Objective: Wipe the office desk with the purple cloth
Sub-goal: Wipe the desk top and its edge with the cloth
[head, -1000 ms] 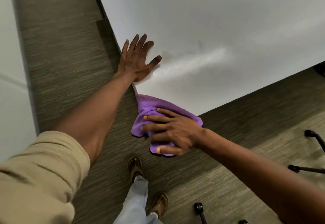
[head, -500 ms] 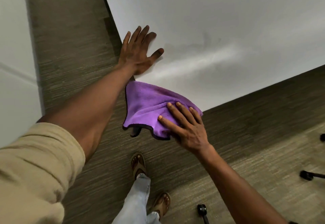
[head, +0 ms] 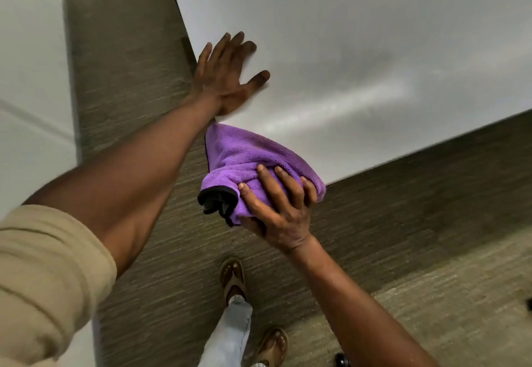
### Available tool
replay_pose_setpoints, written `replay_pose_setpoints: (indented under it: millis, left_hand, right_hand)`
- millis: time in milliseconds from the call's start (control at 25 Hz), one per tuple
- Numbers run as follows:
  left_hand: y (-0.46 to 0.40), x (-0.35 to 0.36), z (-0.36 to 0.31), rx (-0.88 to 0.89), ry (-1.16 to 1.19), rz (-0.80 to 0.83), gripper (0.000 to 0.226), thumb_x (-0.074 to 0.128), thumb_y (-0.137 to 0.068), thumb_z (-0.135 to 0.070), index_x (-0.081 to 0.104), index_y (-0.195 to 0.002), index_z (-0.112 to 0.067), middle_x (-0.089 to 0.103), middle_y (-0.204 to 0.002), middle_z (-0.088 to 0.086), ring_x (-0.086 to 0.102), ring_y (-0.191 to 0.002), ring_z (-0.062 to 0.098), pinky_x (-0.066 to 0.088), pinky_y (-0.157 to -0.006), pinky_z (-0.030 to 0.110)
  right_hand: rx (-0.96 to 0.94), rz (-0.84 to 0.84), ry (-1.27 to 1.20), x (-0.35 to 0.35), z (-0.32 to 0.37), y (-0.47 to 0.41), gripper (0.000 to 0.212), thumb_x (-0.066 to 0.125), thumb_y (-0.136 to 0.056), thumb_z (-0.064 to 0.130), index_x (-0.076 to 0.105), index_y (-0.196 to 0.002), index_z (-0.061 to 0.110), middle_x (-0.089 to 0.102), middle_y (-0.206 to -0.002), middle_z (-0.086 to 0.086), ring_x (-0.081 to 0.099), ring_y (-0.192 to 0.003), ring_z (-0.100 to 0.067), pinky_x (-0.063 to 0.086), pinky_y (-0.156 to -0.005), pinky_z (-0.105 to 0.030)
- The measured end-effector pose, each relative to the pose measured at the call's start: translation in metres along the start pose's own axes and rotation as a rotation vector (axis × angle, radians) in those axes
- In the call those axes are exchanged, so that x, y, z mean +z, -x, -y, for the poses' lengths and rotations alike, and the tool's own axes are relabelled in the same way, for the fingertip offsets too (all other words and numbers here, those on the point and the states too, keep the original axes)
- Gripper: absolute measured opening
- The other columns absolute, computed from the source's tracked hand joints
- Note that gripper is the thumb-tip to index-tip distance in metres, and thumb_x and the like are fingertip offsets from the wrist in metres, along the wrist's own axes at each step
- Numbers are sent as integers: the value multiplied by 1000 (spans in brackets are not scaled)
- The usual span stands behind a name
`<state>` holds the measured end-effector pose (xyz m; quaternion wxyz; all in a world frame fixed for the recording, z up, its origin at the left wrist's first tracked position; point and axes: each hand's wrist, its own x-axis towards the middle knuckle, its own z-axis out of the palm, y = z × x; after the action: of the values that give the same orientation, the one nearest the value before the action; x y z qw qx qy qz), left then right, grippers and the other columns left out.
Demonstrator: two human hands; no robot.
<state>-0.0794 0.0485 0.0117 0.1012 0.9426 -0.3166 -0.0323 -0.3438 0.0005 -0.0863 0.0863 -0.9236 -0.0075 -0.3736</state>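
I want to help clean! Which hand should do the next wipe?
The right hand: it already grips the purple cloth at the desk corner. The left hand lies flat, empty, on the desk.

I'm standing in what looks like an office: a plain white desk (head: 359, 49) with a sharp corner, grey-brown striped carpet (head: 403, 222) under my sandals (head: 233, 277), and a black chair caster (head: 342, 362) at the bottom edge.
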Motion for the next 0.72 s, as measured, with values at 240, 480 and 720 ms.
replay_pose_setpoints:
  millis: [240,480,720]
  left_hand:
    - [1,1,0,-9,-6,11,68,29,-101,-66,27,-159,-31,13,-171,-5,5,-158,14,2,-128,46]
    - [-1,5,5,-2,3,-11,70,29,-99,-70,30,-157,-32,16,-171,-5,7,-158,15,3,-128,46]
    - [-6,10,12,11,38,-27,80,20,-90,-80,34,-154,-35,20,-170,-5,10,-158,16,4,-128,46]
  right_hand:
    - [-274,6,96,-8,-46,5,54,42,-99,59,49,-150,43,53,-157,1,50,-142,-22,35,-109,-42]
    - [-94,-74,49,-18,-52,2,54,41,-99,66,69,-133,36,64,-144,-3,59,-132,-27,38,-106,-46]
    - [140,-146,-155,-23,-26,-19,26,60,-102,33,80,-93,20,76,-123,6,70,-109,-23,42,-98,-43]
